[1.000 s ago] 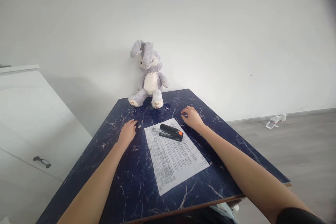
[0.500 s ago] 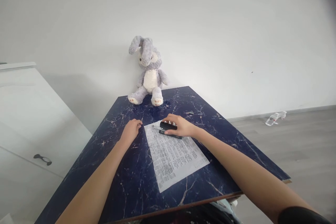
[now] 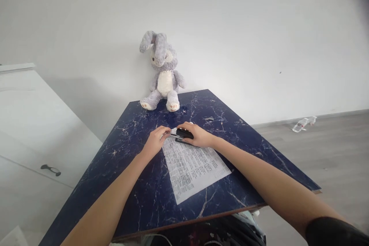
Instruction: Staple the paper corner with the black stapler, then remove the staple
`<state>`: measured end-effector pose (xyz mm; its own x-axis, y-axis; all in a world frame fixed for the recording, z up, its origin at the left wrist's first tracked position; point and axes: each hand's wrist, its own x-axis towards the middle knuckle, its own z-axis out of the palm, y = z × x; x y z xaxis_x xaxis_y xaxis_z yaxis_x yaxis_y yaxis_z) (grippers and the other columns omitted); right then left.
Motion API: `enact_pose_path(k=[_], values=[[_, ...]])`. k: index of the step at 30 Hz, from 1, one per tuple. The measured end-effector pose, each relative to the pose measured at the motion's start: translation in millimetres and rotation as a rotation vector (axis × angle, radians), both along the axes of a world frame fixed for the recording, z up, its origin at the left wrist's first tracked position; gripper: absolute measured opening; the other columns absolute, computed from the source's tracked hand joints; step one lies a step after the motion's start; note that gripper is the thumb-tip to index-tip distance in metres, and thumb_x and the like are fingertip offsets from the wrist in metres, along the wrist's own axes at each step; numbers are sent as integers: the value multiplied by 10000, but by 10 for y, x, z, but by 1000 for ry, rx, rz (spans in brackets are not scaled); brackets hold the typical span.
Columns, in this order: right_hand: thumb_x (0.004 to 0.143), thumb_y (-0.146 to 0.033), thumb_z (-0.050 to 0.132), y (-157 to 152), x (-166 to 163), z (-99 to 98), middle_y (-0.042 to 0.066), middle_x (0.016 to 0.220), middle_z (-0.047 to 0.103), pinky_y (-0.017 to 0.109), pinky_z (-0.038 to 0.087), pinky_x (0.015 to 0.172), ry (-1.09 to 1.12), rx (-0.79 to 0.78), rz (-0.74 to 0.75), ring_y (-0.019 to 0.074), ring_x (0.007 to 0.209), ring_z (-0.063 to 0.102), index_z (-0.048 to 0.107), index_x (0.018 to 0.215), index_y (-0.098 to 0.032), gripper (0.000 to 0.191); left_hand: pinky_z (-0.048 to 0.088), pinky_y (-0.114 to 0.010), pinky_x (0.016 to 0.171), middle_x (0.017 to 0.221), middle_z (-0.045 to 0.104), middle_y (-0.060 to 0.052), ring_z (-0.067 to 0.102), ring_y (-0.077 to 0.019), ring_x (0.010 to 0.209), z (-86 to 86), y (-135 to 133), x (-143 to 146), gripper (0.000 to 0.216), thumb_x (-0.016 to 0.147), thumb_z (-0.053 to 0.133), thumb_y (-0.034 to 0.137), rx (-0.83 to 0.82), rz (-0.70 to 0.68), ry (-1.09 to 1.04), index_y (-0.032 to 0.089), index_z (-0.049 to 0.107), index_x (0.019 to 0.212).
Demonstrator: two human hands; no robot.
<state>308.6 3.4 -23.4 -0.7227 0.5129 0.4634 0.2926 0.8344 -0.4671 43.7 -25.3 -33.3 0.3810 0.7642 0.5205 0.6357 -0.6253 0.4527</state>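
Cabinet [image 3: 31, 119]: smooth white panels and a dark, bow-shaped handle [image 3: 50, 170], well left of both hands.
Tabletop [image 3: 138, 130]: dark blue, white marble-like veins, beneath both hands.
Left hand [image 3: 155, 141]: fingertips narrowed together at the thin metal end of the stapler [image 3: 185, 133]; whether they pinch anything is too small to tell.
Plush rabbit [image 3: 165, 82]: fluffy grey-lilac fur, cream belly, rounded feet, seated beyond the hands and apart from them.
Stapler: rounded black body, slim shiny metal part pointing toward the left hand; it sits between the hands, in the right one's grasp.
Paper [image 3: 193, 171]: thin white sheet, densely printed, reaching nearer than both hands.
Right hand [image 3: 199, 135]: curled around the stapler, holding it.
Small piece [image 3: 209, 119]: greyish, just beyond the right hand.
Bottle [image 3: 300, 125]: clear plastic, on the grey floor [image 3: 314, 157], well right of both hands.
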Motion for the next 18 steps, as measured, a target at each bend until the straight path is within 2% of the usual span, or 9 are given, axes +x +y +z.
enact_pose_path(k=[7,12,18], values=[[911,-209,682,13,1,-23,115,1237,627,427,534,909,17,3,12,265,1082,623,508,1379,-229,499,525,-365,912,1039,675,-62,671,-220,1006,-116,113,54,185,997,525,201,5,-29,15,216,622,1154],[922,-201,667,-6,-1,-3,114,1206,617,429,530,926,22,15,29,265,1092,615,503,1379,-213,487,531,-370,935,1086,646,-83,658,-219,1042,-130,119,124,226,1006,461,138,28,-67,57,206,608,1164],[949,-222,643,-17,16,-4,107,1222,602,421,537,899,33,-7,51,247,1039,622,488,1402,-224,478,524,-384,962,1092,621,-88,643,-227,1069,-169,156,143,224,1031,445,161,38,-95,87,196,587,1201]])
